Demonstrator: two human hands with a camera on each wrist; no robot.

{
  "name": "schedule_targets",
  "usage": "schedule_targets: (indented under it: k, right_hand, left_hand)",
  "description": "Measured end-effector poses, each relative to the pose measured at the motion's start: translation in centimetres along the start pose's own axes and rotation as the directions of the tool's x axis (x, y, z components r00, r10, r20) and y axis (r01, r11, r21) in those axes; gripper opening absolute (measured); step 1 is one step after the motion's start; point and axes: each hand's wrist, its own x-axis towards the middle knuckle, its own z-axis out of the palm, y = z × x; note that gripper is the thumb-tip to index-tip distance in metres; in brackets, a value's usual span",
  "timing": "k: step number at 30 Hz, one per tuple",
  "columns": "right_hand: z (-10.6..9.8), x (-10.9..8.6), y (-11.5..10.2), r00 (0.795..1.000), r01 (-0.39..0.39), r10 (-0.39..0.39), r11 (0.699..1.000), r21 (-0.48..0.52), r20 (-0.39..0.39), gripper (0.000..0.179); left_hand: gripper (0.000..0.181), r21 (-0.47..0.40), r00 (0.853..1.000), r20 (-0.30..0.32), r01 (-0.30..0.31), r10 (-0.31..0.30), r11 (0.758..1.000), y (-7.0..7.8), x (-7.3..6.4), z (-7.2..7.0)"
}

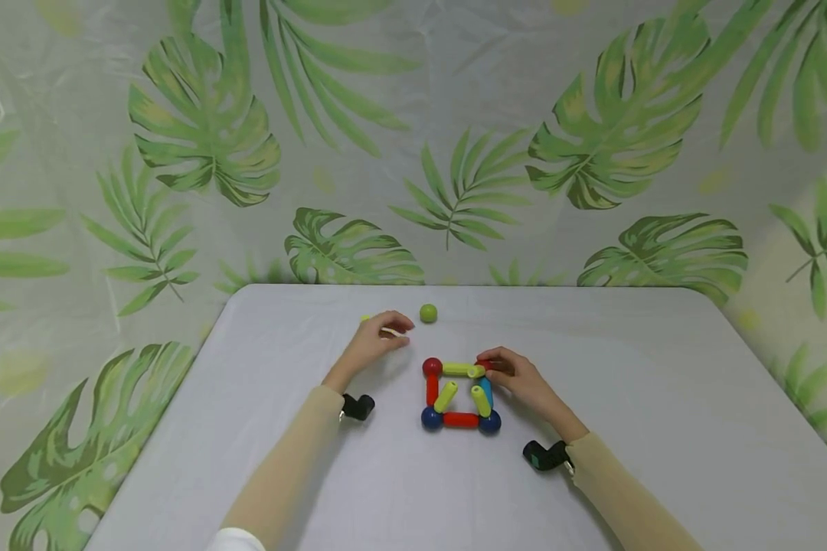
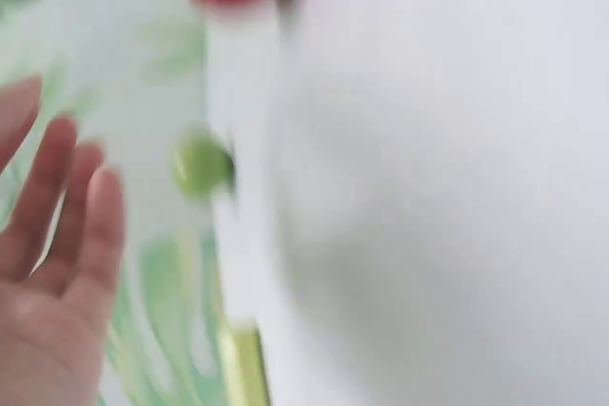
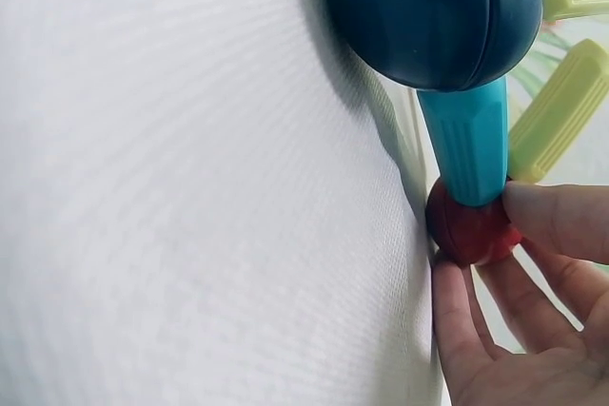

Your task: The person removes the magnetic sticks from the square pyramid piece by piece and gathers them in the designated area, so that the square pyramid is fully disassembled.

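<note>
A square frame of rods and balls lies on the table, with two dark blue balls (image 1: 432,418) at the near corners and a red ball (image 1: 432,367) at the far left. My right hand (image 1: 524,383) grips another red ball (image 3: 471,225) at the far right corner, thumb and fingers around it. A light blue rod (image 3: 466,140) joins that ball to the near blue one. Several yellow-green rods (image 1: 446,397) slant up from the corners. Holding nothing, my left hand (image 1: 379,337) hovers left of a green ball (image 1: 428,313), its fingers loosely bent.
Behind the left hand lies another yellow-green rod (image 2: 245,368), mostly hidden in the head view. The white-covered table (image 1: 282,321) ends at a leaf-patterned cloth (image 1: 358,176) at the back. Red rods (image 1: 461,420) form the near and left sides of the square.
</note>
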Motion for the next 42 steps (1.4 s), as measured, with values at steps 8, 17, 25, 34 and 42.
schedule_targets:
  k: [8, 17, 25, 34, 42]
  right_hand:
    - [-0.2, 0.3, 0.6, 1.000, 0.005, -0.005, 1.000, -0.001, -0.013, 0.026]
    - [0.0, 0.2, 0.5, 1.000, 0.025, -0.025, 1.000, 0.009, -0.003, 0.028]
    - [0.0, 0.1, 0.7, 1.000, 0.022, -0.022, 1.000, 0.001, 0.001, 0.028]
    - [-0.1, 0.3, 0.9, 0.999, 0.036, -0.036, 0.999, -0.007, -0.012, 0.027]
    - [-0.1, 0.4, 1.1, 0.999, 0.049, -0.049, 0.998, -0.026, -0.008, 0.028]
  left_hand:
    - [0.032, 0.072, 0.954, 0.298, -0.060, 0.036, 0.996, 5.1, -3.8, 5.8]
    - [0.029, 0.254, 0.958, 0.232, -0.227, 0.169, 0.940, 5.4, -4.7, 8.0]
    - [0.027, 0.329, 0.950, 0.241, -0.273, 0.199, 0.904, 5.4, -5.1, 8.4]
    - [0.031, 0.322, 0.962, 0.217, -0.232, 0.167, 0.918, 5.4, -5.4, 8.1]
    - [0.032, 0.303, 0.964, 0.205, -0.229, 0.171, 0.925, 5.2, -5.5, 7.9]
